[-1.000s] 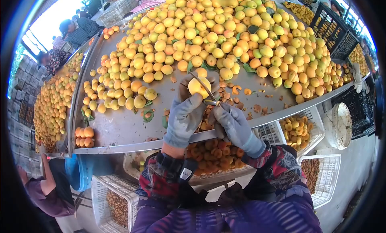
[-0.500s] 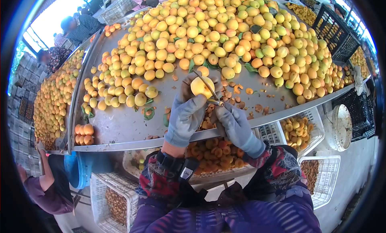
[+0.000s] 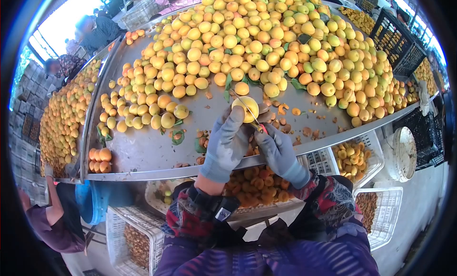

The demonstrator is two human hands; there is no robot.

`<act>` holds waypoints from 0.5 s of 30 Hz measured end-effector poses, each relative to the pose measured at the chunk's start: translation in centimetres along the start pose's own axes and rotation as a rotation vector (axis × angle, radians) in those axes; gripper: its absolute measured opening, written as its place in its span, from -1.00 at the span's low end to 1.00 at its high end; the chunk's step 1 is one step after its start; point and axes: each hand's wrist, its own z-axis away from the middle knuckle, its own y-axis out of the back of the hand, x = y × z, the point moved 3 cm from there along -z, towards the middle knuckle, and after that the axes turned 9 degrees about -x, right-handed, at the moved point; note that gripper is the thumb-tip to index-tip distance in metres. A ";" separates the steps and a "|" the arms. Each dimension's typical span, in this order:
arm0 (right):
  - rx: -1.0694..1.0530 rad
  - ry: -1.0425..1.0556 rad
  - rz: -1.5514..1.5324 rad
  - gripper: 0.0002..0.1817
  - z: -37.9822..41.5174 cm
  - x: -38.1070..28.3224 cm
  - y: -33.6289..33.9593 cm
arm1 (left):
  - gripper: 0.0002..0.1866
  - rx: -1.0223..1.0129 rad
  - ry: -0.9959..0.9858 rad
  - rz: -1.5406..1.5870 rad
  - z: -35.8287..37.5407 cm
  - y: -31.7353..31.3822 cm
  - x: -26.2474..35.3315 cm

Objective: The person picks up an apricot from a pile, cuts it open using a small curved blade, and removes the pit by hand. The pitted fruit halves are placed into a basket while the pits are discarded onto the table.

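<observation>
My left hand (image 3: 224, 141), in a grey-blue glove, is closed around a yellow apricot (image 3: 248, 112) and holds it up over the near edge of the metal table (image 3: 138, 154). My right hand (image 3: 280, 150), gloved the same way, grips a small knife (image 3: 263, 128) by its reddish handle. The thin blade slants up and left across the apricot's face. Beyond both hands lies a large heap of whole apricots (image 3: 247, 42). Apricot scraps and pits (image 3: 285, 126) are scattered on the metal beside the held fruit.
Below the table edge, crates hold halved apricots (image 3: 257, 188) and more cut fruit (image 3: 352, 157). White crates with pits (image 3: 138, 245) stand on the floor. A blue bucket (image 3: 95, 200) is at left, a white bucket (image 3: 404, 154) at right. Another person's arm (image 3: 54, 202) shows at far left.
The apricot and both hands have shifted slightly right and lower. The blade now lies across the fruit at a changed angle, and the reddish handle shows in my right hand.
</observation>
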 end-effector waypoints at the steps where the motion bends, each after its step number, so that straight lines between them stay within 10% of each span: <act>1: -0.004 -0.004 0.001 -0.67 0.1 0.5 0.1 | -0.55 0.004 -0.003 0.003 0.1 0.2 0.2; 6: -0.098 -0.009 -0.034 -0.67 -0.1 0.4 0.2 | -0.44 -0.005 -0.158 -0.957 0.1 -0.7 3.2; 15: -0.024 0.045 -0.057 -0.71 0.0 0.3 0.5 | -0.51 0.021 -0.030 -0.179 0.7 -0.2 0.7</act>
